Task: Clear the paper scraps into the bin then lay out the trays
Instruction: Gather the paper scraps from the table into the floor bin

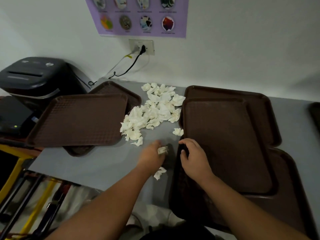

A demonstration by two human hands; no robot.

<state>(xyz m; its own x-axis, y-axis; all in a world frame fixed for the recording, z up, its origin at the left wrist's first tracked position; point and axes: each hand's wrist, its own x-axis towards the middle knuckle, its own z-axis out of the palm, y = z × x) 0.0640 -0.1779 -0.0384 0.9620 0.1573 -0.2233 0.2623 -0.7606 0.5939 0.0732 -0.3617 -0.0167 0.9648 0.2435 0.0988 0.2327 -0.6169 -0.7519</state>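
Observation:
A pile of crumpled white paper scraps (154,110) lies on the grey table (97,163) between two stacks of brown trays. My left hand (152,155) grips one scrap (163,150) just below the pile. Another scrap (159,172) lies under my left wrist, and one more (178,131) sits beside the right stack. My right hand (194,156) rests with curled fingers on the left rim of the right tray stack (225,142). The left tray stack (81,118) lies askew near the table's left end.
A black paper shredder (36,78) stands at the back left with cords running to a wall socket (142,46). A dark device (12,115) sits at the left edge. Another dark tray edge (316,115) shows at far right. Yellow chair frames (34,196) stand below the table.

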